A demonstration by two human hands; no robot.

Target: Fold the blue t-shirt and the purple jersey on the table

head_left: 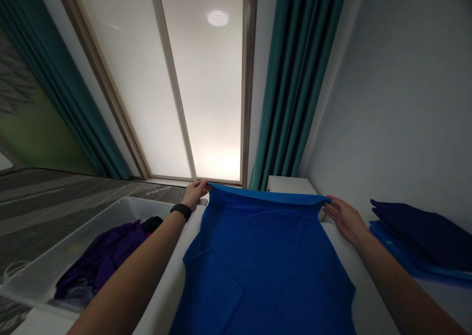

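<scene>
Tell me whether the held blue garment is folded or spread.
Spread: the blue garment extends wide, its far edge stretched between left hand and right hand.

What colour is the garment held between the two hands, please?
The garment is blue, as seen in the head view, the only one.

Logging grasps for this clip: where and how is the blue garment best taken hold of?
Probably at both ends of its far edge, left hand from the left and right hand from the right, as now. The blue garment is soft cloth spread broadly toward the camera, with that edge nearly straight, so a pinch at each end should limit bunching.
</scene>
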